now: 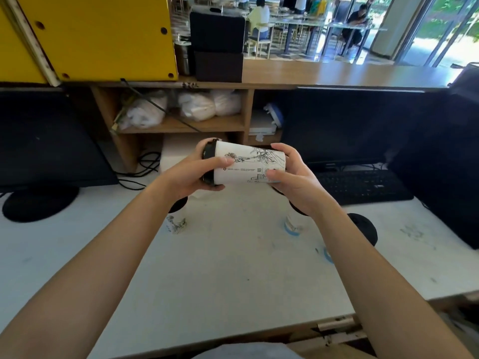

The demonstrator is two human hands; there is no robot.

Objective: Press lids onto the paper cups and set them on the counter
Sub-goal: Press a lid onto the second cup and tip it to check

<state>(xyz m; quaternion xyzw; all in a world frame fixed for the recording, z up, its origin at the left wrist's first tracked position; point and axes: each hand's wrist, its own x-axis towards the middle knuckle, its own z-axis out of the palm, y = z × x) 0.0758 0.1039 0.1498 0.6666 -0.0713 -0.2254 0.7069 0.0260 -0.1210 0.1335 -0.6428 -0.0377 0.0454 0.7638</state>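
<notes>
- Left hand (191, 174): fingers curled round the round black lid (208, 161).
- Cup (248, 164): tapered white paper printed with black line drawings, held on its side above the scuffed white desk (233, 268), lid fitted at its left end.
- Right hand (293, 182): grips the cup's base.

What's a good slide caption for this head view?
Left hand on the lid, right hand at the base, holding a paper cup sideways over the desk.
</notes>
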